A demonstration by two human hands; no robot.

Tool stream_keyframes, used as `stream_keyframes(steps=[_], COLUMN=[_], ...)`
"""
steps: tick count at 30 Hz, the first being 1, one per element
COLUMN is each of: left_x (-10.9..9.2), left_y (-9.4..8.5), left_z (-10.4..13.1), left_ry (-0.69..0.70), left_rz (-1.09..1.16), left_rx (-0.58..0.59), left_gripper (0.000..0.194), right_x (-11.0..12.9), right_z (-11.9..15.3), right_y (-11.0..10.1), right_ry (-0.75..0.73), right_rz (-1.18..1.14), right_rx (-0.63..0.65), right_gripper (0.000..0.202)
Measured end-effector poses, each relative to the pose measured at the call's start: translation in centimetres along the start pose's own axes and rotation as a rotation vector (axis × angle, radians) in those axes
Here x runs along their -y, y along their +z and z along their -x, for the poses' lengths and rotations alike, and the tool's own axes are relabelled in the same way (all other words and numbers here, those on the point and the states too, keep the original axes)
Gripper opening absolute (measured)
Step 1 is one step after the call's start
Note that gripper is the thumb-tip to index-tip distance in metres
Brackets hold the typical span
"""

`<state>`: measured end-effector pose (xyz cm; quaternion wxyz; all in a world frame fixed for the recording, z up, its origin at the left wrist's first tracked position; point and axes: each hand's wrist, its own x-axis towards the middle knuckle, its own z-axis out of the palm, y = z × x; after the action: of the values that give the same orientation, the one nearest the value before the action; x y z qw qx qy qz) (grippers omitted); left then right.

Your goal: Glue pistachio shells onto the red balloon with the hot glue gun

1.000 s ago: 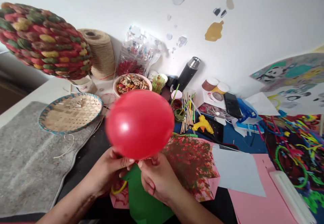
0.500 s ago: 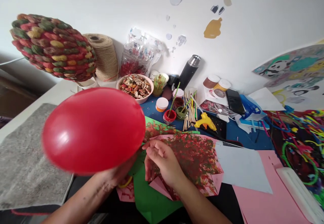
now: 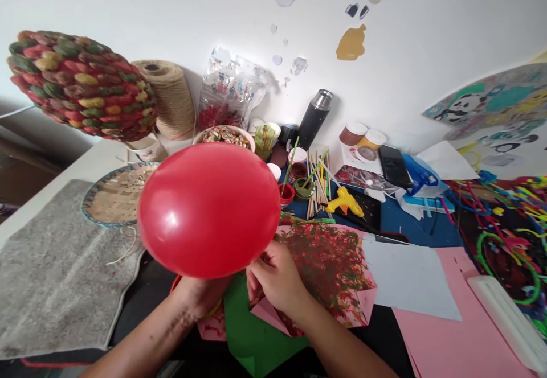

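Note:
A shiny red balloon (image 3: pixel 209 210) fills the middle of the view, its narrower end pointing right. My right hand (image 3: pixel 277 278) is at that end, thumb and fingers pinched together at the balloon's edge. Below the balloon is my left hand (image 3: pixel 199 295), palm and wrist showing, its fingers hidden behind the balloon. Beneath the hands lie a green paper sheet (image 3: pixel 252 321) and a pink sheet dabbed with red and dark green paint (image 3: pixel 325 264).
Behind stand paint pots (image 3: pixel 304 188), wooden sticks (image 3: pixel 318 181), a yellow glue gun (image 3: pixel 346 201) and a black flask (image 3: pixel 315 117). To the left are a twine spool (image 3: pixel 173 102), a multicoloured egg-shaped craft (image 3: pixel 85 87), a woven tray (image 3: pixel 113 196) and grey felt (image 3: pixel 64 275).
The balloon has swung right and looks smaller, uncovering the woven tray. My right hand's fingers have closed from a loose curl to a pinch at the balloon's end. The view has shifted slightly.

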<state>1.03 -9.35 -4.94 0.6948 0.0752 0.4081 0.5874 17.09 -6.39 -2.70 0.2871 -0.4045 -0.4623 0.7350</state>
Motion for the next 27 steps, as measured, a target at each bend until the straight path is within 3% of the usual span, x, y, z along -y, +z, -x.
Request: stream_keyframes(steps=[8,13,17,21,27], left_x=[0.1,-0.2,-0.4,-0.6,-1.0], left_y=[1.3,1.1,1.3,1.8,1.6], left_z=[0.2,0.0,-0.2,-0.6,-1.6], left_ry=[0.093,-0.002,0.046,0.009,0.189], left_rz=[-0.005,-0.06,-0.057,-0.062,-0.026], left_rx=[0.031,0.054,0.053,0.067,-0.041], left_gripper=[0.055,0.037,0.039,0.042,0.043], right_x=[0.2,-0.6,-1.5,-2.6,-4.0], right_z=[-0.3,-0.5,-0.5,-0.4,-0.9], right_y=[0.4,0.6,1.1,1.3,1.2], right_ry=[-0.045,-0.097,-0.091,-0.111,-0.151], right_rz=[-0.041,-0.024,-0.022,0.032,0.09], right_rx=[-0.022,-0.073,-0.104,-0.152,-0.157], right_gripper=[0.074,0.073,0.073,0.071,0.074])
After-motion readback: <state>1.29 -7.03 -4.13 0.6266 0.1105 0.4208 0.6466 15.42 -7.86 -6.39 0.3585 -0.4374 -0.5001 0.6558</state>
